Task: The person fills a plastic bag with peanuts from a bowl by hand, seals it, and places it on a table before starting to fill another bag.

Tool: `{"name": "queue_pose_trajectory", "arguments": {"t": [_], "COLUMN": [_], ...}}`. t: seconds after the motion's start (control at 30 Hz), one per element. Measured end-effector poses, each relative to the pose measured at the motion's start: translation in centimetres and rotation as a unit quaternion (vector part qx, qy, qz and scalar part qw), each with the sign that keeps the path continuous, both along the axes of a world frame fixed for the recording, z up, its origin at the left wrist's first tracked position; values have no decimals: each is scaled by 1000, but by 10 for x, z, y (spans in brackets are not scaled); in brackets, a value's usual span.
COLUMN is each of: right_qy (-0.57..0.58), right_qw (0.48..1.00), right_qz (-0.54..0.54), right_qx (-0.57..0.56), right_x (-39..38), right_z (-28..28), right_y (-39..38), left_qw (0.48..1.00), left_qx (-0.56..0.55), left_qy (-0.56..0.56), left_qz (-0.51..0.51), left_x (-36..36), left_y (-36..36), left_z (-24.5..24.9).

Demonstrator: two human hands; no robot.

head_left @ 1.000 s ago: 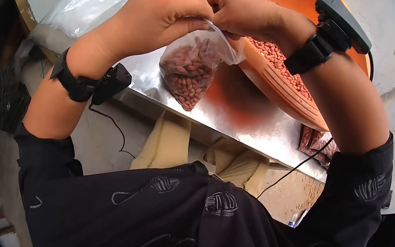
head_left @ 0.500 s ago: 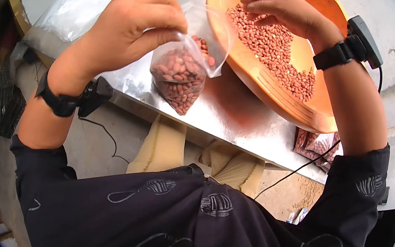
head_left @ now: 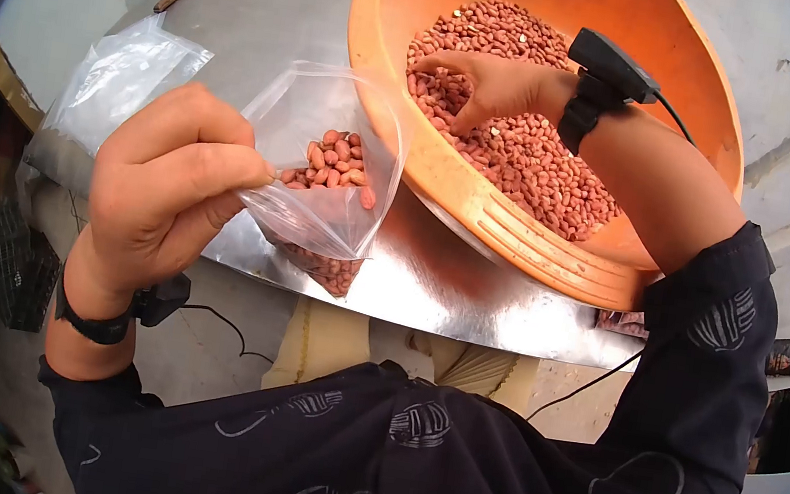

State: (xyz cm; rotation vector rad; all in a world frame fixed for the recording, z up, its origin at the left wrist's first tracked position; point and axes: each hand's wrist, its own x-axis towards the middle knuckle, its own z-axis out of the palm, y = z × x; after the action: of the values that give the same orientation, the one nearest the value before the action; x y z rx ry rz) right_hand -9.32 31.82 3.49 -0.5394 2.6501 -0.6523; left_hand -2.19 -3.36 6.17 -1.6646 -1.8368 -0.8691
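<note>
As we lean in, left hand (head_left: 166, 185): pinches peanut bag (head_left: 323, 186) over the bench (head_left: 440, 284) near edge
Right hand (head_left: 483, 88): sunk in orange basin (head_left: 517, 239) among peanuts (head_left: 538, 166), grip hidden
Left edge: spare bags (head_left: 126, 78)

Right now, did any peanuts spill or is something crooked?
No spill on the table. Only the bowl looks tipped, its peanuts heaped on the near side under the right hand. The left hand holds the bag.

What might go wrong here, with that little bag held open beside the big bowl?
1. The left hand pinches the bag by one side only; it may tip and spill peanuts.
2. The bag hangs near the table edge, so spilled nuts would likely hit the floor.
3. The right hand, in the bowl, must cross its rim; some nuts may scatter.
</note>
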Motion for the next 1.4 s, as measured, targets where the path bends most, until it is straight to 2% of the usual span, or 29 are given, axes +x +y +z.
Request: {"name": "queue_pose_trajectory", "arguments": {"t": [0.03, 0.13, 0.17, 0.33, 0.4, 0.47, 0.5, 0.57, 0.63, 0.77, 0.87, 0.9, 1.0, 1.1, 1.13, 1.23, 1.3, 1.4], "right_qy": [7, -62, -17, 26, 89, 188, 191, 44, 48, 31, 37, -4, -15, 42, -10, -28, 21, 51], "right_qw": [999, 994, 994, 999, 996, 981, 980, 998, 998, 997, 997, 995, 989, 987, 985, 993, 999, 997], "right_qz": [22, -1, 28, -24, -17, 37, 44, -33, 14, -3, -49, -96, -93, -11, -28, 5, 36, 50], "right_qx": [-34, -91, -107, 13, 20, -7, 30, 25, 35, 67, 52, 6, -116, -154, -172, -117, -34, 0], "right_x": [3, 2, 3, 30, 36, 36, 41, 52, 58, 74, 86, 87, 89, 85, 86, 85, 95, 78], "right_z": [-6, -20, -29, -25, -33, -55, -52, -34, -28, -8, 29, 41, 75, 87, 95, 93, 92, 64], "right_y": [-6, -6, -1, -15, -12, 4, 6, 6, 10, 16, -1, -6, -33, -73, -85, -129, -151, -160], "left_qw": [1000, 1000, 1000, 1000, 1000, 1000, 1000, 1000, 1000, 1000, 1000, 1000, 1000, 999, 999, 999, 998, 998], "left_qx": [-1, -7, -7, -2, 0, 4, 7, 11, 4, 7, 18, 21, 25, 22, 23, 24, 54, 57], "left_qy": [-2, -3, -1, 3, 7, 10, 10, 11, -5, -6, -4, -3, 15, 26, 28, 24, 21, 12], "left_qz": [1, 11, 16, 19, 20, 21, 19, 15, 10, -1, -8, -9, -6, -5, -6, -3, -15, 1], "left_x": [0, -2, -3, -3, -2, -2, -1, -1, -1, 0, 0, -1, -2, -4, -3, -1, -3, -5], "left_y": [0, 1, 1, 2, 1, 1, 1, 1, -1, -1, 1, 2, 4, 8, 9, 11, 11, 8], "left_z": [1, 1, 1, 0, -1, -2, -2, -2, -4, -6, -9, -9, -8, -7, -6, -4, -4, -6]}}
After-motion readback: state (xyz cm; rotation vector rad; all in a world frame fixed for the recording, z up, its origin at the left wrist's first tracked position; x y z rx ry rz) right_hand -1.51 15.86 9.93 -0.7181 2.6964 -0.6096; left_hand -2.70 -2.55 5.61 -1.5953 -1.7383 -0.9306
